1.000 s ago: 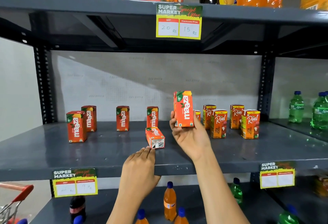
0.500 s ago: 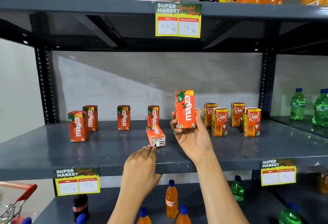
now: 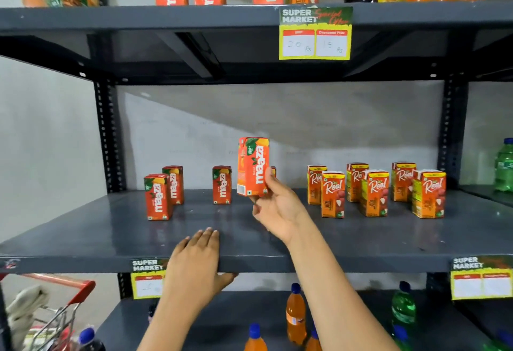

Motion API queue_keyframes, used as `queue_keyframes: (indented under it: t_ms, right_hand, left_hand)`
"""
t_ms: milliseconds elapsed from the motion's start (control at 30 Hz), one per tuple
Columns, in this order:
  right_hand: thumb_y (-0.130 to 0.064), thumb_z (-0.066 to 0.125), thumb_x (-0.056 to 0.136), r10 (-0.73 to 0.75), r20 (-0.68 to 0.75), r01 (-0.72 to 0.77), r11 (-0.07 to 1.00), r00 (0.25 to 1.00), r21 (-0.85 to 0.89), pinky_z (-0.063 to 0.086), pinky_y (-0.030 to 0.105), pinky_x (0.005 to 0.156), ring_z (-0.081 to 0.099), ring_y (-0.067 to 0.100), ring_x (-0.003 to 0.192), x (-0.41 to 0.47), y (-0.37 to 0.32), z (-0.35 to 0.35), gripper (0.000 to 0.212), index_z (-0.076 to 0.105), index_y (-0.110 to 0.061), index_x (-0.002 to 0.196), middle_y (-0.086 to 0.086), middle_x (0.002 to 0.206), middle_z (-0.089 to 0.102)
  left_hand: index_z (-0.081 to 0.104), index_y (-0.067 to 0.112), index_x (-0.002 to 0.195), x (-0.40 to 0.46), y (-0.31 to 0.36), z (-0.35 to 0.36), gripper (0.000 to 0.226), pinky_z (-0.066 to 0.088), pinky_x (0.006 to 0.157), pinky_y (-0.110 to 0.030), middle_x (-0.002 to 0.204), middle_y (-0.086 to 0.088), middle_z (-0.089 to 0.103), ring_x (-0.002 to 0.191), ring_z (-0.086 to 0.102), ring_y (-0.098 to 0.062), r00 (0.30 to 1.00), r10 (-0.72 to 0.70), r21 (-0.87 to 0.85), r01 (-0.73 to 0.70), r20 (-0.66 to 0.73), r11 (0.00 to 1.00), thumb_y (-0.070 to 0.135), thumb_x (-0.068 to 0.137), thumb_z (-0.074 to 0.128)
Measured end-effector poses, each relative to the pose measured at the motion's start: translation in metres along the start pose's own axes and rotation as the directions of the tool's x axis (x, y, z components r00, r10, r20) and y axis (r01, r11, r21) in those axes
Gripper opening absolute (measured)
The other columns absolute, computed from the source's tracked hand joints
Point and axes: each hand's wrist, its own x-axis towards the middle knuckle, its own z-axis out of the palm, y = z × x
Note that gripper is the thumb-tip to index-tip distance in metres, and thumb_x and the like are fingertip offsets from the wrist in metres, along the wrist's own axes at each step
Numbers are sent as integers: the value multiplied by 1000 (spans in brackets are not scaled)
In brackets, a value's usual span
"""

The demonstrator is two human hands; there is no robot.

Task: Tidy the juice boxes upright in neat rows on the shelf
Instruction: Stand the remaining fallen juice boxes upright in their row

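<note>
My right hand (image 3: 280, 211) holds an orange Maaza juice box (image 3: 253, 167) upright, lifted above the middle of the grey shelf (image 3: 111, 236). Three Maaza boxes stand upright on the left: two close together (image 3: 157, 198) (image 3: 173, 184) and one alone (image 3: 222, 184). A sliver of another box (image 3: 273, 171) shows behind the held one. Several Real juice boxes (image 3: 333, 193) stand upright in two loose rows on the right. My left hand (image 3: 198, 259) rests on the shelf's front edge, fingers flat on top, thumb underneath, holding no box.
The shelf above (image 3: 194, 17) carries tall Maaza and Real cartons and soda bottles, with a yellow price tag (image 3: 315, 34) on its lip. Orange and green bottles (image 3: 295, 314) stand on the shelf below. A red-handled trolley (image 3: 69, 295) sits lower left. Green bottles (image 3: 505, 164) are at right.
My right hand has carried the Maaza box leftward along the shelf. The box that lay on its side is now out of sight behind that hand. My left hand slid left along the edge.
</note>
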Motion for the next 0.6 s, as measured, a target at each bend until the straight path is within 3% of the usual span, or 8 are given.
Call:
queue_keyframes:
  t_ms: [100,167,267,333,467,600]
  right_hand:
    - [-28,58,92,37,-26,-37,999,999,-1,46,28,74,64,15,87,17,17,26,14,63,-16,96,4,91,74]
    - [-21,53,96,43,-43,-46,996,998,-80,50,34,84,63,19,95,30,26,39,19,60,-7,106,13,109,69]
    - [-15,47,99,27,-48,-42,939,998,-341,43,44,101,54,29,120,50,40,51,34,43,-1,130,19,134,54]
    - [-13,46,99,19,-71,-52,867,997,-496,40,48,103,50,30,126,61,49,52,35,39,-3,132,16,138,50]
    - [-7,49,96,-24,-158,-105,649,987,-754,46,42,100,54,30,121,77,62,44,37,38,-3,131,18,136,53]
    - [-9,52,95,-23,-167,-137,470,986,-872,46,40,99,55,29,120,75,66,41,36,42,-4,130,16,134,55]
  left_hand:
    - [28,16,145,0,0,2,86,20,114,-33,154,-2,30,140,27,-15,1000,-2,-1,2,-6,1000,64,77,52]
    - [26,15,145,1,0,5,86,19,115,-33,154,-3,29,141,25,-16,1000,-2,-2,2,-1,1000,61,78,53]
    - [26,14,145,1,-2,7,84,18,115,-33,154,-4,28,141,24,-16,1000,7,-6,-7,-15,1000,59,79,53]
    - [26,14,145,1,-3,8,83,18,115,-33,154,-4,28,141,24,-16,1000,12,-2,-12,-25,1000,57,79,53]
    - [26,13,145,1,-3,10,82,18,114,-33,154,-5,29,141,24,-17,1000,5,-2,-5,-15,1000,55,79,53]
    - [27,13,145,1,-3,10,82,19,114,-34,154,-4,30,141,25,-17,1000,-3,2,3,-23,1000,55,79,54]
